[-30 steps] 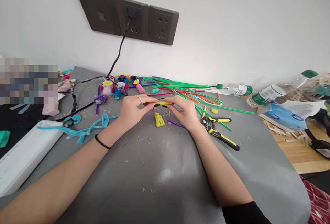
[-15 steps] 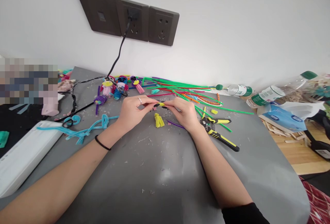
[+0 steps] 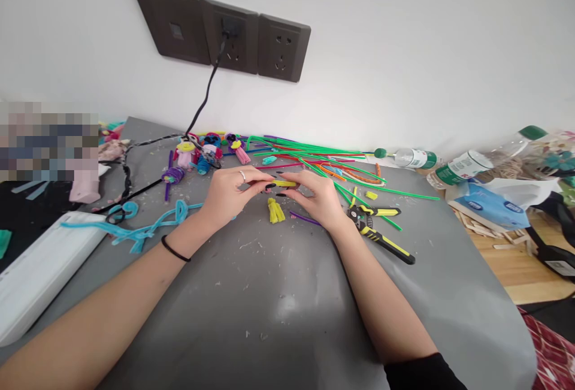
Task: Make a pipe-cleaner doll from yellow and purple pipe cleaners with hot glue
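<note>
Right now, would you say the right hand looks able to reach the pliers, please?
Probably yes: the pliers lie close beside the right hand, their handles uncovered, though its fingers are at the yellow piece.

A short yellow pipe cleaner piece [image 3: 283, 184], slim and bright, bridges the gap between the left fingers [image 3: 257, 187] and the right fingers [image 3: 302, 178]. It lies nearly level and almost straight. The left fingers pinch its left end; its right end runs between the parted right fingers, its tip hidden.
</note>
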`<state>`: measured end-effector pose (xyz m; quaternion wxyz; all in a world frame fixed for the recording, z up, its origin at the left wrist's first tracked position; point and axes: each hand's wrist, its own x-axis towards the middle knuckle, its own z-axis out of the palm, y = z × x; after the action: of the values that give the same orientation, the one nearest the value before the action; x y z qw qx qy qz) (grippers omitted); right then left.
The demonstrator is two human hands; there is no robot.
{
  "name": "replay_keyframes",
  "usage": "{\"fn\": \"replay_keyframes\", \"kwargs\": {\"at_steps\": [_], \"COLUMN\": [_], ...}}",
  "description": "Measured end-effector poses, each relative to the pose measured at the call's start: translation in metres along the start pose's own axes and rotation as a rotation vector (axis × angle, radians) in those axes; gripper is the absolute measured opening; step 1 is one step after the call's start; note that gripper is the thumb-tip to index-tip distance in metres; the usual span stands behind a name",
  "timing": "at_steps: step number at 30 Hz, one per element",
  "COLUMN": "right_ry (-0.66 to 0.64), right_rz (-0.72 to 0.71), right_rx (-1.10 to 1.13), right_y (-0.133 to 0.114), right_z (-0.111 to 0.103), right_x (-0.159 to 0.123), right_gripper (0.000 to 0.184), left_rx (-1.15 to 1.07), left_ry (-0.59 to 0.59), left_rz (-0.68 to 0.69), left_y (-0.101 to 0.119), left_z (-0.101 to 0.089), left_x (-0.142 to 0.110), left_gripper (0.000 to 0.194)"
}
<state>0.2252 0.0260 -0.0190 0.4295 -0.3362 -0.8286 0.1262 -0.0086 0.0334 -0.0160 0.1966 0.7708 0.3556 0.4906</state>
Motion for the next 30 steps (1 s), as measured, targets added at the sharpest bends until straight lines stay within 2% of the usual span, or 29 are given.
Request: {"fn": "replay_keyframes", "kwargs": {"at_steps": [7,14,22,30], "right_ry": [0.016,0.070,0.031,-0.009], "right_rz": [-0.040,-0.031,-0.011,-0.014], "right_rx": [-0.032,-0.063,0.011,0.010], "right_y": [-0.0030,-0.0054,-0.0073,-0.0067], "right_z": [0.0002,0.0006,-0.0007,0.0000], "right_x": [0.0009,0.0013,0.0032,0.0025], "right_gripper": [0.012,0.012,0.013,0.012], "left_rx": [0.036,0.078,0.070,0.136], "left_ry": [-0.010,0.090,0.030,0.035], "left_rz": [0.069,0.229,0.136,0.207], "left_y": [-0.0019,0.0037,-0.0012,-0.0015], "left_z": [0.0016,0.0043,0.0003,0.0057], "left_x": [-0.0023,0.0006,-0.0008,-0.0027], "left_gripper": [0.018,0.022,0.016,0.022]}}
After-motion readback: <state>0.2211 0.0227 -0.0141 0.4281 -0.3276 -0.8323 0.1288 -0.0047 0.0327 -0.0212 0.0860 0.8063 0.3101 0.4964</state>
